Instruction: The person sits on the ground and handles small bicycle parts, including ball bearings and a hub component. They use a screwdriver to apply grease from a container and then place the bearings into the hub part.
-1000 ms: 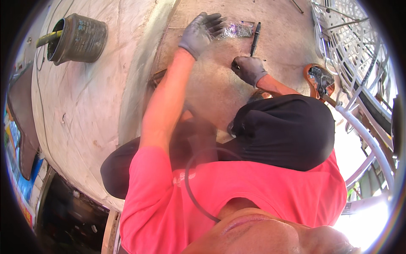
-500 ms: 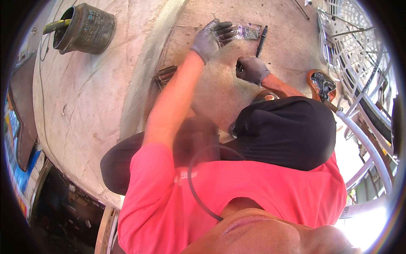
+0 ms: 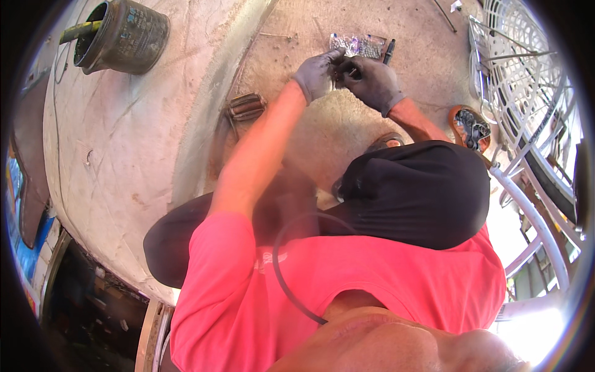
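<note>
My left hand and my right hand, both in dark grey gloves, meet above the floor with their fingertips touching or nearly so. Both have their fingers drawn together; whatever sits between them is too small and hidden to name. Just beyond the fingers lies a clear plastic packet with many small shiny pieces in it. A black pen-like tool rests at the packet's right end, partly covered by my right hand.
A dark bucket with a yellow-green strip in it stands at the far left. A brown ribbed object lies by my left forearm. To the right are an orange tray of small dark parts and a white wire-mesh frame beside a wheel.
My left hand has moved right and nearer, its spread fingers closing. My right hand has moved up to meet it, now covering the lower end of the pen-like tool.
</note>
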